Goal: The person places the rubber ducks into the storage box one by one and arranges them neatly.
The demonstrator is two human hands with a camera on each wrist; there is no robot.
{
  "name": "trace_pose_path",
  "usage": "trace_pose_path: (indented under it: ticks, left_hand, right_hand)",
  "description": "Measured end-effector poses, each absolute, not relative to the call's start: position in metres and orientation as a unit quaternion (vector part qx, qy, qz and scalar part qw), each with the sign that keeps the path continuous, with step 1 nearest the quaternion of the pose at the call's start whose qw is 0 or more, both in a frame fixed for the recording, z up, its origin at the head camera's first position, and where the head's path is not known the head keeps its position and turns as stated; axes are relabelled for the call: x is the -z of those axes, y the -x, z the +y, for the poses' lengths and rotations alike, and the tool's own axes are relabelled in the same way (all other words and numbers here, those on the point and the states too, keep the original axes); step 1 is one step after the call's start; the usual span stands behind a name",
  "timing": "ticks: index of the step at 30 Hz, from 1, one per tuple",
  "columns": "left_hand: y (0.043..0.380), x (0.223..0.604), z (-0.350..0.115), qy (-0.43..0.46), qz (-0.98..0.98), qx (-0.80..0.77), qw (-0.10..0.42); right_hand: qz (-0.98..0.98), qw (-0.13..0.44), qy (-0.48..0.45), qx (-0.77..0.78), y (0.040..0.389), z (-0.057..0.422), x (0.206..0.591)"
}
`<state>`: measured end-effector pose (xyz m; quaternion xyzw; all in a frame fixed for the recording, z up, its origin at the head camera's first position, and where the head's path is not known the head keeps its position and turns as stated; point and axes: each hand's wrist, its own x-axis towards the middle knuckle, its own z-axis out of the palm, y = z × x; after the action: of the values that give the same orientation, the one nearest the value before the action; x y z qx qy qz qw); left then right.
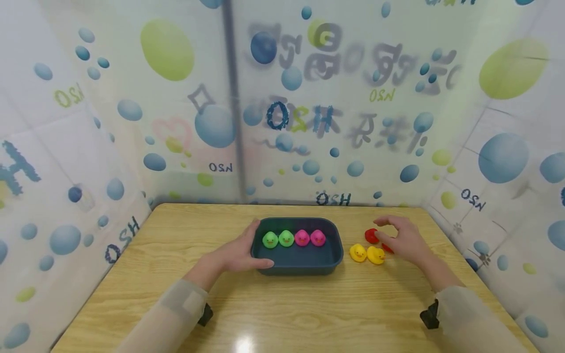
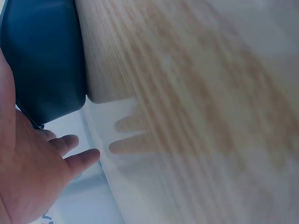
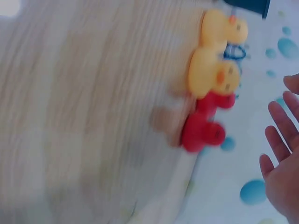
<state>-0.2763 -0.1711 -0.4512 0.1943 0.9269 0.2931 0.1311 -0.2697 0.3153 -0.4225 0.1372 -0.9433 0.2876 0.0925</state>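
Note:
A dark blue rectangular tray (image 1: 295, 269) sits on the wooden table, with two green rubber ducks (image 1: 278, 239) and two pink rubber ducks (image 1: 310, 238) in a row inside. My left hand (image 1: 240, 251) rests at the tray's left end, thumb across the front rim; the left wrist view shows its outer fingers (image 2: 83, 161) extended and spread. Over two red rubber ducks (image 1: 372, 236) hovers my right hand (image 1: 406, 240), its fingers spread and apart from them in the right wrist view. Beside these, two yellow rubber ducks (image 1: 366, 254) stand between tray and hand.
Printed curtains (image 1: 282, 162) with blue and green dots hang behind the table and along both sides. The wooden table (image 1: 309, 309) extends in front of the tray. Dark wrist devices (image 1: 430, 315) show at both sleeves.

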Motion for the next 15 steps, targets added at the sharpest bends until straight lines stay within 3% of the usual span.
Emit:
trace_pose_path:
  ticks: [5, 15]
  left_hand:
    - [0.277, 0.450, -0.171, -0.202, 0.928, -0.287, 0.127]
    - [0.276, 0.450, -0.170, -0.191, 0.929, -0.290, 0.127]
  right_hand:
    - [-0.949, 0.092, -0.117, -0.279, 0.267, 0.343, 0.427]
    - [-0.950, 0.038, -0.094, -0.296, 0.264, 0.374, 0.440]
